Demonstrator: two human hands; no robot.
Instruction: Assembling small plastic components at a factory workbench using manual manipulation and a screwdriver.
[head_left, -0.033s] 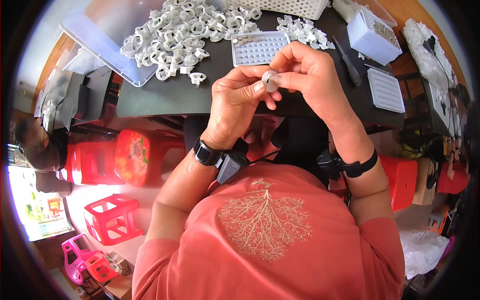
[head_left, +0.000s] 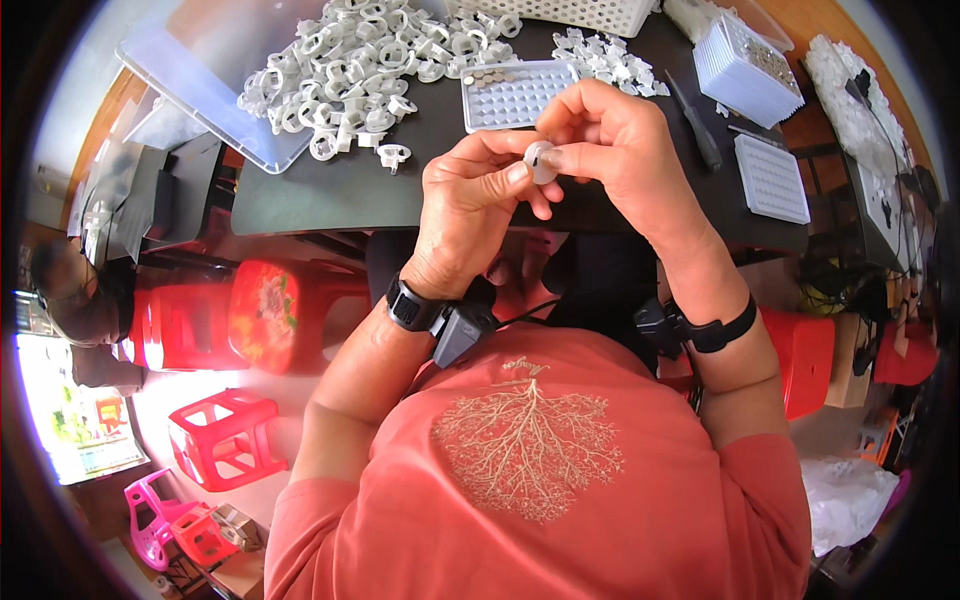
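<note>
Above the table's near edge, a small round white plastic part (head_left: 540, 162) with a dark slot is pinched between my two hands. My left hand (head_left: 475, 190) grips it from the left with thumb and fingers. From the right, the thumb and fingertips of my right hand (head_left: 610, 140) press on its side; whether a smaller piece sits under them cannot be seen. Just behind the hands lies a white tray of round pockets (head_left: 515, 100), with several small discs in its far left pockets. A large heap of white ring-shaped plastic parts (head_left: 350, 70) spreads to the left.
Small white pieces (head_left: 610, 62) lie behind the tray. A screwdriver (head_left: 700, 130), a stack of trays (head_left: 740, 75) and another white tray (head_left: 772, 178) are at right. A clear plastic bin (head_left: 215, 100) overhangs the left edge. Red stools (head_left: 225, 437) stand on the floor.
</note>
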